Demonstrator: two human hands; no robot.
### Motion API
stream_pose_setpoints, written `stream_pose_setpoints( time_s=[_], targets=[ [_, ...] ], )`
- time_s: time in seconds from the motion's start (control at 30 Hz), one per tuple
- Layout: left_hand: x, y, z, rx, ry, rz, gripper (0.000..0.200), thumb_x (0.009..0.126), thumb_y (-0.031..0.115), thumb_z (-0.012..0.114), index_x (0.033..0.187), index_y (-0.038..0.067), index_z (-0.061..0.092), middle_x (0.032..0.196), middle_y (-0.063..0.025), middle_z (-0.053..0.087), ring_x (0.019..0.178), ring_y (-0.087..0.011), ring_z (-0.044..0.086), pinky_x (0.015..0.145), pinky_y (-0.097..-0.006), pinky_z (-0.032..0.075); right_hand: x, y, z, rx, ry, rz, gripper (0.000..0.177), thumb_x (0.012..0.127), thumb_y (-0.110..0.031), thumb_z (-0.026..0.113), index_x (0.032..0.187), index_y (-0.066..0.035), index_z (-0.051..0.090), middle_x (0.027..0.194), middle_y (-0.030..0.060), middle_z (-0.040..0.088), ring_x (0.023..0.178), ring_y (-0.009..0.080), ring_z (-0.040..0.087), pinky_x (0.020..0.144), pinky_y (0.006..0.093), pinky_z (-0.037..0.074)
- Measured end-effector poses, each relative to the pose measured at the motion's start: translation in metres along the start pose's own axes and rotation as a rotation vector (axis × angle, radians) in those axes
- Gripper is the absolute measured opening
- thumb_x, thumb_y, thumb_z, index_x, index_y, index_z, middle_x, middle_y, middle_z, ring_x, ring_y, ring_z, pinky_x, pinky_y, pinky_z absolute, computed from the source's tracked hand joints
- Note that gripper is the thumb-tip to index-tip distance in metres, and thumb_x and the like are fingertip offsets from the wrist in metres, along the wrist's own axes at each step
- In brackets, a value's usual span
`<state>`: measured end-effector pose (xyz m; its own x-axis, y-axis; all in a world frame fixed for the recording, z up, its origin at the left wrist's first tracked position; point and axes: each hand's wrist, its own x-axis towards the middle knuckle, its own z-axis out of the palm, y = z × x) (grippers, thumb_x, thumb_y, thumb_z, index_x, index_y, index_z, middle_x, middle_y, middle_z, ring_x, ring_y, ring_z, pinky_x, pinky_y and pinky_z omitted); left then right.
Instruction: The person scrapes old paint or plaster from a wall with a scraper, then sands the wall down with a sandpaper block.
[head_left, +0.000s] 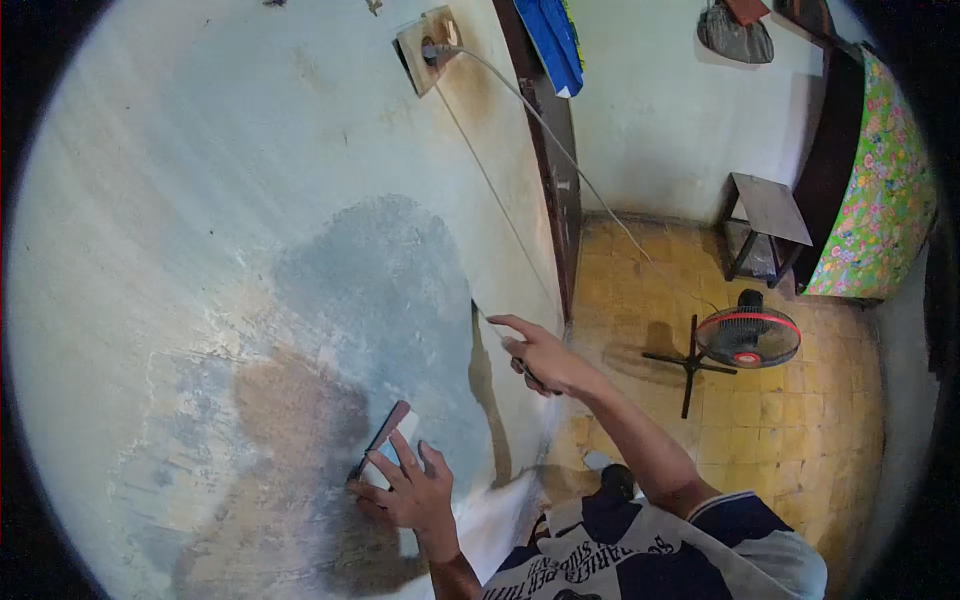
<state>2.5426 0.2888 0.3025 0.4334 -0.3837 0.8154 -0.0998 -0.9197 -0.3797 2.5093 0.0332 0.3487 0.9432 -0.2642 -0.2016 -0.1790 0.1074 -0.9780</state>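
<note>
My left hand (pixel 405 490) is low on the wall, its fingers gripping a flat scraper (pixel 386 428) with a dark reddish strip along one edge and a pale face. The scraper is tilted close against the wall's rough surface. Farther right, my right hand (pixel 545 358) is raised beside the wall, index finger stretched out and the other fingers curled round a dark-handled tool (pixel 532 376), mostly hidden in the palm. Around the left hand the wall (pixel 210 300) has a bluish-grey patch (pixel 380 270) and whitish, scraped-looking streaks.
A socket (pixel 425 50) high on the wall holds a plug, its cable (pixel 560 145) running down toward a standing fan (pixel 748 335) on the yellow tiled floor (pixel 740 425). A small table (pixel 770 208) stands near a flowered cloth (pixel 875 190). Blue cloth (pixel 552 45) hangs by the doorway.
</note>
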Motion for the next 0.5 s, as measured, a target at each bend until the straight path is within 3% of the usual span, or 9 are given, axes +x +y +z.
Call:
stream_pose_setpoints(
  time_s=[0.1, 0.2, 0.4, 0.5],
  targets=[
    [0.001, 0.0, -0.003, 0.022, -0.005, 0.007, 0.065, 0.081, 0.046, 0.059, 0.141, 0.027, 0.043, 0.155, -0.0087, 0.02, 0.123, -0.0543, 0.039, 0.081, -0.0572, 0.044, -0.005, 0.002, -0.017, 0.114, -0.065, 0.026, 0.042, 0.096, -0.019, 0.041, 0.138, -0.019, 0.043, 0.066, 0.0013, 0.045, 0.041, 0.0098, 0.039, 0.035, 0.0258, 0.033],
    [0.003, 0.001, -0.008, -0.008, -0.021, 0.008, 0.064, 0.083, 0.037, 0.061, 0.142, 0.023, 0.041, 0.151, -0.0152, 0.026, 0.123, -0.0558, 0.038, 0.101, -0.0601, 0.035, -0.03, -0.01, -0.014, 0.06, -0.047, 0.011, 0.043, 0.096, -0.019, 0.04, 0.138, -0.019, 0.042, 0.066, 0.0014, 0.045, 0.04, 0.0103, 0.039, 0.035, 0.0258, 0.033],
    [0.001, 0.001, -0.002, -0.228, -0.035, -0.002, 0.064, 0.086, 0.025, 0.061, 0.144, 0.016, 0.036, 0.152, -0.0198, 0.021, 0.127, -0.0447, 0.041, 0.102, -0.0558, 0.036, -0.003, 0.014, -0.022, 0.018, -0.028, 0.034, 0.041, 0.096, -0.022, 0.041, 0.137, -0.017, 0.044, 0.066, 0.001, 0.044, 0.043, 0.0108, 0.041, 0.037, 0.0266, 0.034],
    [-0.01, 0.003, 0.011, -0.141, -0.024, -0.08, 0.058, 0.08, 0.039, 0.062, 0.136, 0.027, 0.049, 0.151, -0.0099, 0.029, 0.128, -0.052, 0.036, 0.097, -0.0563, 0.035, -0.018, 0.015, -0.016, 0.072, -0.041, 0.048, 0.04, 0.097, -0.022, 0.041, 0.137, -0.016, 0.043, 0.066, 0.0003, 0.045, 0.042, 0.0098, 0.041, 0.036, 0.0262, 0.034]
  ],
)
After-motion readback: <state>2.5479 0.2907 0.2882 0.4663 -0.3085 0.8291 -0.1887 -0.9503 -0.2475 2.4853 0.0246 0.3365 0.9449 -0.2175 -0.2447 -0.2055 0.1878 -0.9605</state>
